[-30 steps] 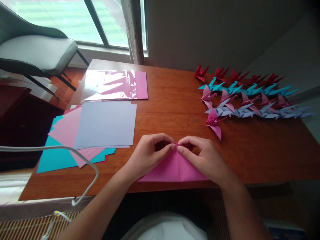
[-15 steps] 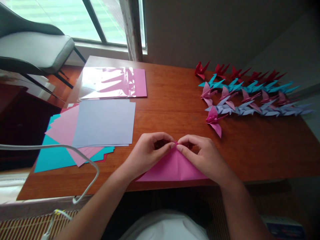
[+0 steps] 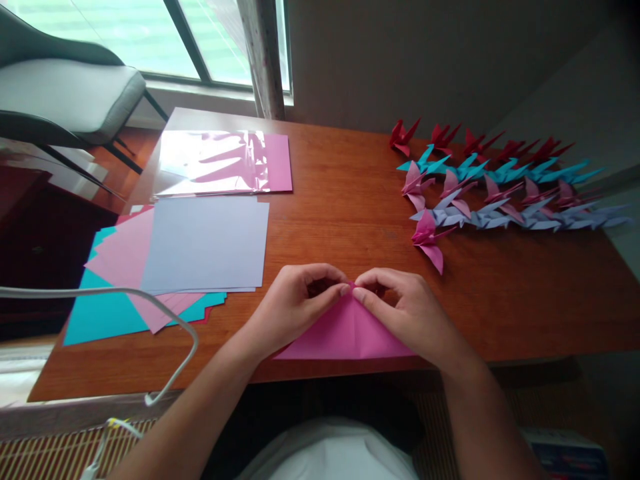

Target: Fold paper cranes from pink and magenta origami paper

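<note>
A pink sheet of origami paper (image 3: 350, 333), folded into a triangle, lies at the table's front edge with its long side toward me. A vertical crease runs down its middle. My left hand (image 3: 305, 303) pinches the far tip between thumb and forefinger. From the other side my right hand (image 3: 400, 300) pinches the same tip, the two thumbs almost meeting. The fingertips partly hide the tip, and the hands cover parts of the slanting sides. Just beyond my right hand stands a bright pink paper crane (image 3: 427, 239).
Rows of red cranes (image 3: 475, 143), turquoise cranes (image 3: 467, 167) and lilac cranes (image 3: 490, 215) stand at the back right of the table (image 3: 330, 193). Left are loose coloured sheets (image 3: 205, 243) and a clear packet of pink paper (image 3: 278, 163). A white cable (image 3: 185, 327) crosses the left corner.
The view has shifted very slightly. Both hands keep their pinch at the paper's tip, and the folded paper looks the same.
</note>
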`<state>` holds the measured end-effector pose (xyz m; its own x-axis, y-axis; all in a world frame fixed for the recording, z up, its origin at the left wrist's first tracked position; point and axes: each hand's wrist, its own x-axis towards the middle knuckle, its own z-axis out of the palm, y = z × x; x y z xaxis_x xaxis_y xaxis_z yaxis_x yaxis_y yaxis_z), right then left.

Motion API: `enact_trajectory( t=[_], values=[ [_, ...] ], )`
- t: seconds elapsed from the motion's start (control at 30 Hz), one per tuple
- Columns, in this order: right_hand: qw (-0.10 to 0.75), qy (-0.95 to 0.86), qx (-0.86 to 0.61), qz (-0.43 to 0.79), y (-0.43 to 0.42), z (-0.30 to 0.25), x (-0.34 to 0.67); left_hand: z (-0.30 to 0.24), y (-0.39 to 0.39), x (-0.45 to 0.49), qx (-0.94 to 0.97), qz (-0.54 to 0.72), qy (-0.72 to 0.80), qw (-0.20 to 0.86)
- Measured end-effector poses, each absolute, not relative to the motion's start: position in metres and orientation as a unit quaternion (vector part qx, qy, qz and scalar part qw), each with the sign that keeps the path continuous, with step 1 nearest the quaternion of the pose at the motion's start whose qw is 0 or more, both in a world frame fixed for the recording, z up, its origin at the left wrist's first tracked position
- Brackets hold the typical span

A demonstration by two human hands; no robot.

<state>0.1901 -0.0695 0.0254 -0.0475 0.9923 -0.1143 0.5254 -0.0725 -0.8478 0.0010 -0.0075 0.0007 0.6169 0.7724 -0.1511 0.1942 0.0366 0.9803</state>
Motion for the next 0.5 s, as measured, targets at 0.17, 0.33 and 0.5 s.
enact_trajectory(
  t=[0.17, 0.33, 0.5],
  values=[
    [0.301, -0.614, -0.619, 0.385, -0.0697, 0.0247, 0.1906, 0.0009, -0.0076, 0.0012, 0.652, 0.236, 0.37, 0.618],
    [0.304, -0.63, -0.614, 0.366, -0.0696, 0.0243, 0.1903, 0.0005, -0.0069, 0.0015, 0.649, 0.237, 0.367, 0.624],
    [0.318, -0.661, -0.604, 0.311, -0.0681, 0.0254, 0.1907, 0.0003, -0.0048, -0.0007, 0.659, 0.198, 0.348, 0.637]
  ],
)
